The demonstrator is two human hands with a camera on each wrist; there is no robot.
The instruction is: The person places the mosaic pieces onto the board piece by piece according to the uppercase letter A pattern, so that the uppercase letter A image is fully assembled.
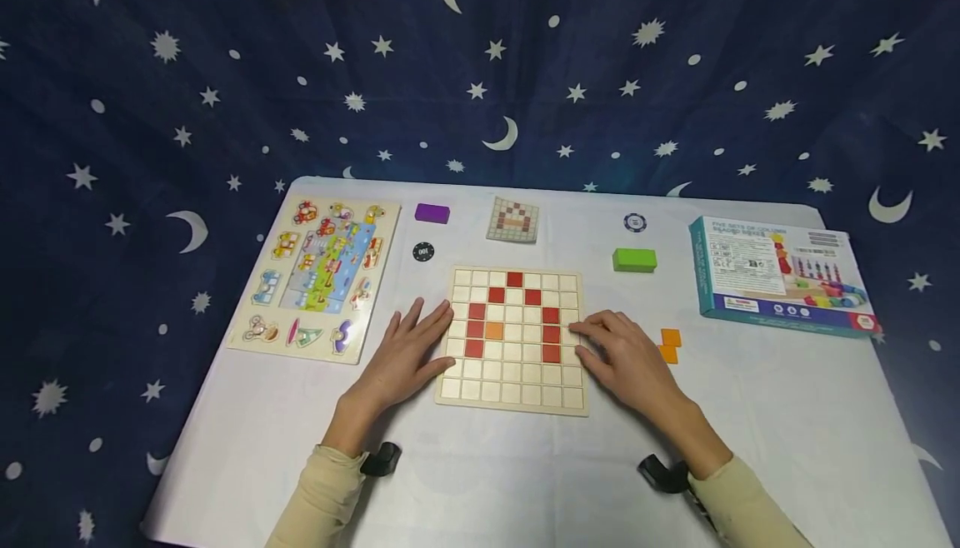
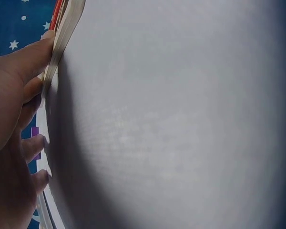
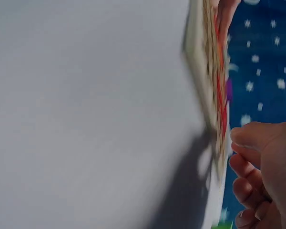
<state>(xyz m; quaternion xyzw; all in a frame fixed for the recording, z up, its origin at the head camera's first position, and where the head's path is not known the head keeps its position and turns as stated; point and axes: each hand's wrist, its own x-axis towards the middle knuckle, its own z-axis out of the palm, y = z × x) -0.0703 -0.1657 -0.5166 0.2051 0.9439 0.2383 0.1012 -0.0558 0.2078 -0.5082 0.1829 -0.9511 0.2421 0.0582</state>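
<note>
While both hands flank it, the wooden grid board point(image 1: 514, 340) lies flat at the near centre of the white table point(image 1: 480, 465), bearing red tiles point(image 1: 551, 333) in an arch shape and one orange tile point(image 1: 493, 331) inside it.

Left hand point(image 1: 408, 354): at the board's 9 o'clock edge, fingers straight and spread, fingertips point(image 2: 47, 36) touching the board's side; holds nothing.

Right hand point(image 1: 622, 356): at the board's 3 o'clock edge, fingers loosely bent, tips resting at the rim; holds nothing.

Loose orange tiles point(image 1: 670, 345): two, just beside the right hand at its 3 o'clock.

Pattern card point(image 1: 513, 219): at the board's 12 o'clock, apart from it.

Other items: purple block point(image 1: 432, 213), black chip point(image 1: 423, 251), green block point(image 1: 634, 260), blue-white chip point(image 1: 634, 221), vehicle peg puzzle point(image 1: 318, 273) at 9 o'clock, teal toy box point(image 1: 780, 273) at 3 o'clock.
</note>
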